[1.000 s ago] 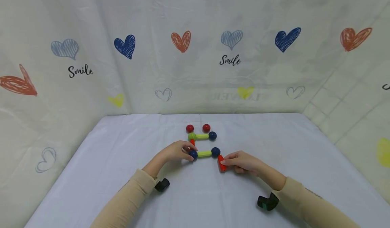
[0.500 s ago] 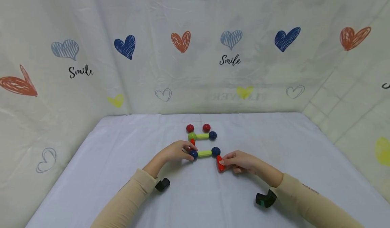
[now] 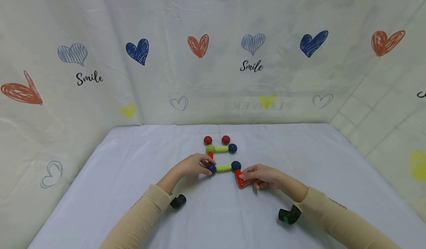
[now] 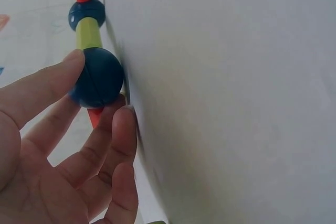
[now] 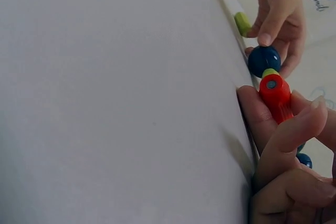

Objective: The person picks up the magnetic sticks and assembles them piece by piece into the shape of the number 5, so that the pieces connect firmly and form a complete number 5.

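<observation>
My left hand [image 3: 193, 165] pinches a dark blue ball [image 4: 98, 77] between thumb and fingers, low over the white cloth. From this ball a lime-green rod [image 3: 223, 168] runs right to a second blue ball [image 3: 236, 165]. In my right hand [image 3: 264, 177] a red rod [image 5: 275, 95] is pinched, its far end at the second ball; its near end shows a grey metal disc. Behind my left fingers another red rod [image 3: 210, 155] leads back to a green ball [image 3: 210, 149], joined by a lime rod [image 3: 221, 149] to a blue ball [image 3: 232, 148].
Two loose-looking red balls [image 3: 226, 140] lie behind the joined pieces. White cloth [image 3: 213, 219] covers the table, and a curtain with printed hearts [image 3: 198, 45] hangs at its back. Black wrist devices [image 3: 289, 215] sit below both sleeves.
My right hand has moved slightly left, bringing the red rod's far end up to the second blue ball. The left hand keeps its hold and has barely moved.
</observation>
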The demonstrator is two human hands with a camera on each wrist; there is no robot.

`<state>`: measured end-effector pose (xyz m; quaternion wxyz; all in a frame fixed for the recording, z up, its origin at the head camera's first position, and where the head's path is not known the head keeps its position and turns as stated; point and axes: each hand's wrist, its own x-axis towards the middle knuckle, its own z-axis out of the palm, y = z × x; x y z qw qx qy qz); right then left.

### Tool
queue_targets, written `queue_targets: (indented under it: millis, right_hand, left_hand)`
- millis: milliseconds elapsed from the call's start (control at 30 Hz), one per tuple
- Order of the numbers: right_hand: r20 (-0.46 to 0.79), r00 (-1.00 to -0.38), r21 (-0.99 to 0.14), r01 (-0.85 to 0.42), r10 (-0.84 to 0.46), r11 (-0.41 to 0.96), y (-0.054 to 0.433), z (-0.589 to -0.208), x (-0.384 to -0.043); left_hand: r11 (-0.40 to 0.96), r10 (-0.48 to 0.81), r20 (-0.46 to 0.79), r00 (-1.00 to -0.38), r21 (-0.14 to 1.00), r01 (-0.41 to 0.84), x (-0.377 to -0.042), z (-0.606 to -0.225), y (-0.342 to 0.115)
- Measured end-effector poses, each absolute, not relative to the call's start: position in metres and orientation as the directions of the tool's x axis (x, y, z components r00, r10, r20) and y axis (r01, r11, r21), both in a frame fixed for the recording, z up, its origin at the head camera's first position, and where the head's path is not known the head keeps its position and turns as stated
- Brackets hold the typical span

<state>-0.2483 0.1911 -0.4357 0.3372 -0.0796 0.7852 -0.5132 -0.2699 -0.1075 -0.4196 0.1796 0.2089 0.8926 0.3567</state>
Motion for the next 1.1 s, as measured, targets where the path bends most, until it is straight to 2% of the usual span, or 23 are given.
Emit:
queue_targets:
  millis: [233,767,900,1100]
  right_hand:
    - [-0.436,-0.718,-0.864,0.166,-0.543,0.476,0.198,-0.433,-0.250]
    - [-0.376,-0.756,-0.843,0.040,-0.536,0.536,0.195,-0.422,-0.270]
    - [-0.394,-0.746,-0.825,0.029,-0.537,0.564,0.189,-0.419,-0.271]
    - [-0.400,-0.772,-0.815,0.055,-0.493,0.576,0.182,-0.423,-0.273]
  left_hand:
    - [0.653,0.511,-0.161,-0.845,0.712,0.259,-0.268,-0.420,-0.107]
    - [0.666,0.484,-0.157,-0.861,0.704,0.246,-0.263,-0.418,-0.111]
    - [0.665,0.486,-0.146,-0.862,0.701,0.257,-0.262,-0.418,-0.111]
    - [0.668,0.477,-0.145,-0.867,0.701,0.250,-0.264,-0.419,-0.109]
